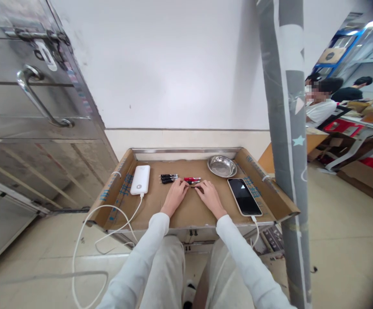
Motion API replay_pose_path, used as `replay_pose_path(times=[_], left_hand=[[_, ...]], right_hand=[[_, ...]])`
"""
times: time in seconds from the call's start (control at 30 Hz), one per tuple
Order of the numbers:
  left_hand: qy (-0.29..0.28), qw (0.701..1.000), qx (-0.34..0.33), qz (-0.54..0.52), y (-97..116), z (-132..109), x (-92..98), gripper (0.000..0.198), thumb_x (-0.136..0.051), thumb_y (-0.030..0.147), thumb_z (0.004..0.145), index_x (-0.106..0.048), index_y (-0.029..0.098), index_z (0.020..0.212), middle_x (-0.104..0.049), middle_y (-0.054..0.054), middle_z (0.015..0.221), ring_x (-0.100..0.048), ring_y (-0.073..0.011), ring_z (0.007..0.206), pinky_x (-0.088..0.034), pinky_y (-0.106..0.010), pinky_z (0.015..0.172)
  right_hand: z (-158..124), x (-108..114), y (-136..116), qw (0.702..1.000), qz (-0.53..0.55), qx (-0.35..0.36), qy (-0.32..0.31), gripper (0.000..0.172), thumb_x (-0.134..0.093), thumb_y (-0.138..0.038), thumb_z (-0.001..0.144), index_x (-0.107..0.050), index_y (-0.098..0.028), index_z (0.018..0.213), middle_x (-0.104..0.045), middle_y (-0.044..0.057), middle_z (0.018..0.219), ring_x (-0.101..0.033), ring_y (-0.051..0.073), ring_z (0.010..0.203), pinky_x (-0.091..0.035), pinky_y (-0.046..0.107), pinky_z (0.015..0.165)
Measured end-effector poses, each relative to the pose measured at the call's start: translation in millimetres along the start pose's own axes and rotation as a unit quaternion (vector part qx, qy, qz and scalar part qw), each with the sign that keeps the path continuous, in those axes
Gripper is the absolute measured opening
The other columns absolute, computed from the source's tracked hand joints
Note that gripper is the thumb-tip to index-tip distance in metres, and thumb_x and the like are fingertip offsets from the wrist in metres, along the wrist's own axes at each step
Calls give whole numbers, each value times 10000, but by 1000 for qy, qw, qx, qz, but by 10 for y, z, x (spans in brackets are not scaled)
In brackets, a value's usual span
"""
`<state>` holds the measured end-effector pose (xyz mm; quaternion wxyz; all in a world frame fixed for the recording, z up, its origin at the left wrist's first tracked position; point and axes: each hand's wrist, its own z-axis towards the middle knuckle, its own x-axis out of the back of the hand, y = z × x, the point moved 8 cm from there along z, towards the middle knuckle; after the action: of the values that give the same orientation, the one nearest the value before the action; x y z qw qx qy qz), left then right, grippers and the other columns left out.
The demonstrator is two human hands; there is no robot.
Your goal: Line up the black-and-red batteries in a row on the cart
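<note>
My left hand [175,194] and my right hand [209,195] rest low over the middle of a cardboard-covered tabletop [154,210], fingertips pinched toward each other. A thin, dark, pen-like piece [193,186] spans the small gap between them; its exact kind is too small to make out. Just beyond my fingers lies a red pen [192,179]. Black pens [169,177] lie side by side to the left of it, near my left fingertips, which partly cover that spot.
A white power bank [140,180] with a cable lies at left. At right are a phone [245,197], plugged in, and a round metal dish [221,166]. Raised cardboard edges flank the table. A wrapped grey pole [289,171] stands at right; people sit beyond it.
</note>
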<state>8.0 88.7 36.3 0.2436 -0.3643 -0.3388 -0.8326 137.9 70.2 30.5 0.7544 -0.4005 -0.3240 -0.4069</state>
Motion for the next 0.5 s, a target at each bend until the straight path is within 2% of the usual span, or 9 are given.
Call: replay_pose_path(times=[0.17,0.33,0.43,0.5], left_hand=[[10,999,30,45,-72,81,-42,106,-420,177,903,-523,168,923,-509,-56,918,-532,-187,903,-452,-357,855],[8,998,31,55,-91,55,-46,101,-441,208,902,-536,175,909,-506,-55,914,-531,-190,903,-441,-352,852],[16,997,32,67,-79,-1,35,152,-412,228,914,-555,179,935,-526,-72,935,-535,-200,905,-435,-353,852],[38,994,60,86,-116,-59,147,186,-389,224,918,-563,178,964,-540,-91,972,-536,-214,914,-430,-360,850]], right_hand=[[57,33,25,999,8,-20,28,191,-405,-247,916,-579,-198,978,-596,68,908,-540,211,866,-394,331,797],[10,11,-11,1000,-25,-14,11,178,-410,-216,907,-587,-208,914,-584,62,889,-535,199,844,-373,311,777],[18,10,14,999,-37,-20,8,185,-407,-189,900,-590,-210,916,-578,63,902,-529,199,843,-366,309,766],[25,25,31,999,-29,-27,13,198,-397,-176,899,-591,-211,919,-577,61,907,-528,197,842,-366,311,769]])
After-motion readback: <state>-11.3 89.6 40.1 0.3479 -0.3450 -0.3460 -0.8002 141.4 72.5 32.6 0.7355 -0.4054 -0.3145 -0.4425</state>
